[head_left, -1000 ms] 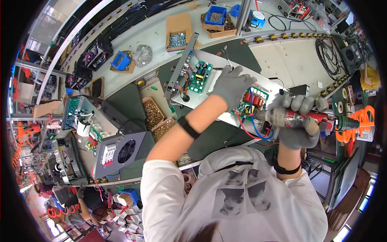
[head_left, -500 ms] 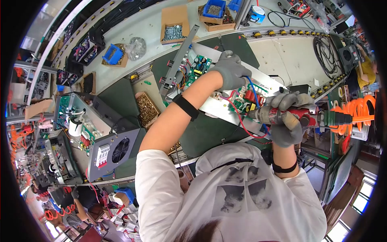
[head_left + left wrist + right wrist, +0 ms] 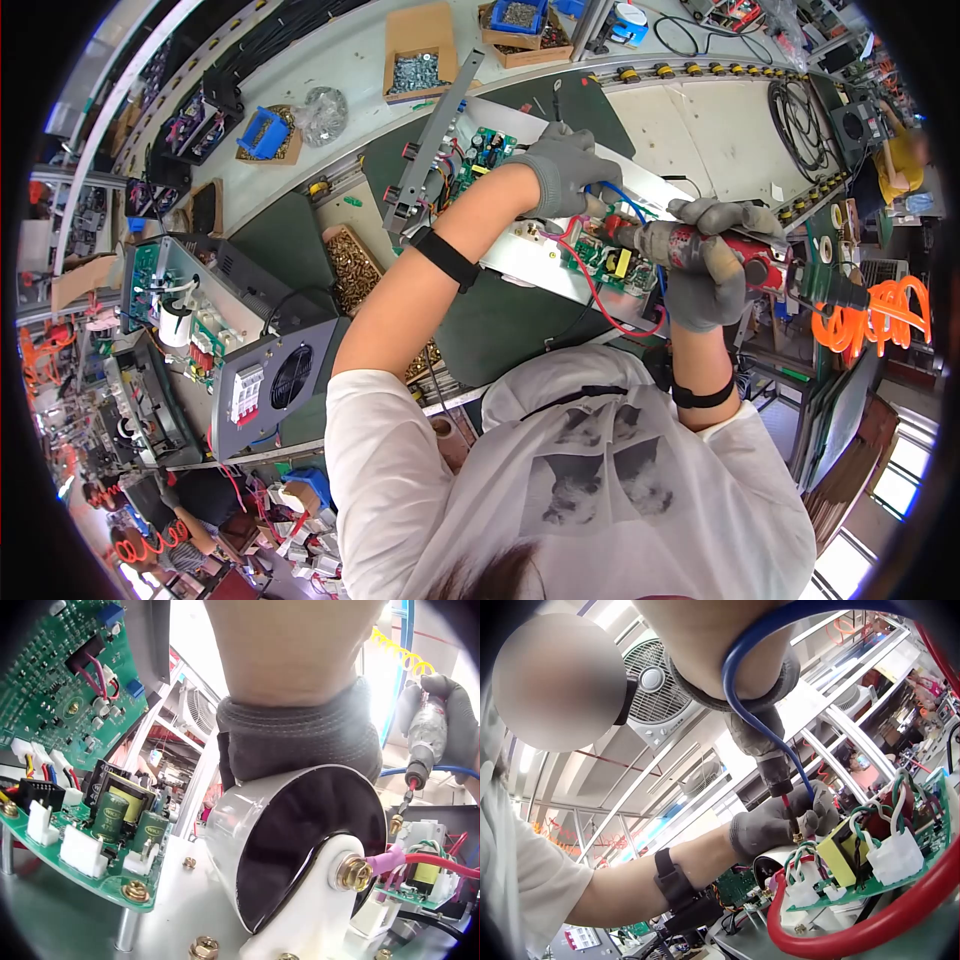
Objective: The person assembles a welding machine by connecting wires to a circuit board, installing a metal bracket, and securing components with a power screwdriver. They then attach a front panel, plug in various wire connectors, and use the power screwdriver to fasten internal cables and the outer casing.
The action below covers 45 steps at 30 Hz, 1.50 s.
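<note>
My gloved left hand (image 3: pixel 570 178) pinches the blue cable (image 3: pixel 632 200) over the pale metal chassis (image 3: pixel 540 258). My gloved right hand (image 3: pixel 710 270) grips a red-and-grey power screwdriver (image 3: pixel 680 246) whose nose points at the left fingers. A brass screw (image 3: pixel 396 823) sits at the bit's tip in the left wrist view. Beside it, a red cable's lug is bolted to a white post in front of the dark-ended cylinder (image 3: pixel 315 832). The circuit board (image 3: pixel 622 266) lies under the screwdriver, and another green board (image 3: pixel 488 150) stands left of the left hand. Left fingertips are partly hidden in the head view.
A red cable (image 3: pixel 600 298) loops over the chassis's near edge. The chassis's grey front panel (image 3: pixel 435 140) rises at left. Boxes of brass screws (image 3: pixel 350 270) stand near it, and another opened unit (image 3: pixel 235 330) lies farther left. An orange coiled hose (image 3: pixel 880 315) hangs at right.
The left hand has drawn in from spread over the chassis and now pinches the blue cable. The right hand has brought the screwdriver left, close to it. The head view has shifted slightly.
</note>
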Available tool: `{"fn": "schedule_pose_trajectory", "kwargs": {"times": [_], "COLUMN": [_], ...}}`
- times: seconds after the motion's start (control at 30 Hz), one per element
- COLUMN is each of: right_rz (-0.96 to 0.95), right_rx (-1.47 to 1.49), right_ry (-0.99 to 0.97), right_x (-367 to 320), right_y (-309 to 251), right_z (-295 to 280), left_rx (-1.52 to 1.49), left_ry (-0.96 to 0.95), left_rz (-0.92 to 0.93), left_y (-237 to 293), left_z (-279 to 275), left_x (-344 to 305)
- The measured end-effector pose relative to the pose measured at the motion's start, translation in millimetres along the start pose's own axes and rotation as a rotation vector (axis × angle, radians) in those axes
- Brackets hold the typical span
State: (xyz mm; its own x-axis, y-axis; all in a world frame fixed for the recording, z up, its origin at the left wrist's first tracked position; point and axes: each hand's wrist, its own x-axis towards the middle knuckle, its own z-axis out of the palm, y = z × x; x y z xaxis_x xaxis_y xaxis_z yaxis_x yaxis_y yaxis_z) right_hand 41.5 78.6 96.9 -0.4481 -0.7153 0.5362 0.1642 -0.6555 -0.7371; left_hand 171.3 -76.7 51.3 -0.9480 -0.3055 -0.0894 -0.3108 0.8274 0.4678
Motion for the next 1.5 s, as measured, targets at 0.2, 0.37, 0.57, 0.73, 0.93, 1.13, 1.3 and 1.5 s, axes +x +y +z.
{"fn": "schedule_pose_trajectory", "kwargs": {"times": [0.2, 0.37, 0.57, 0.73, 0.93, 1.13, 1.3, 1.5], "right_rz": [0.0, -0.025, -0.119, 0.003, 0.018, 0.203, 0.257, 0.216], "right_rx": [0.024, 0.024, -0.131, -0.161, -0.194, -0.255, -0.281, -0.203], "right_ry": [-0.016, -0.007, -0.048, -0.104, -0.147, -0.122, -0.049, -0.012], "right_x": [-4.4, -6.5, -4.4, -5.0, 3.5, 13.9, 17.8, 21.9], "right_y": [11.8, 19.3, 28.0, 26.5, 34.8, 32.5, 34.6, 41.1], "right_z": [-2.3, -1.9, 2.0, 1.1, 1.4, 22.5, 23.1, 15.4], "left_rx": [-0.005, -0.028, -0.045, 0.001, 0.093, 0.179, 0.154, 0.135], "left_ry": [0.07, 0.128, 0.217, 0.155, -0.027, -0.212, -0.172, -0.164], "left_rz": [-0.036, 0.017, 0.0, -0.015, -0.054, -0.108, -0.133, -0.112], "left_y": [1.8, -5.0, -8.7, -3.5, 15.9, 18.8, 14.6, 14.9], "left_z": [0.3, 8.5, 17.4, 11.4, -12.5, -12.6, -7.3, -10.2], "left_x": [-3.9, -2.2, 0.8, 1.3, 1.6, 11.9, 14.4, 11.1]}}
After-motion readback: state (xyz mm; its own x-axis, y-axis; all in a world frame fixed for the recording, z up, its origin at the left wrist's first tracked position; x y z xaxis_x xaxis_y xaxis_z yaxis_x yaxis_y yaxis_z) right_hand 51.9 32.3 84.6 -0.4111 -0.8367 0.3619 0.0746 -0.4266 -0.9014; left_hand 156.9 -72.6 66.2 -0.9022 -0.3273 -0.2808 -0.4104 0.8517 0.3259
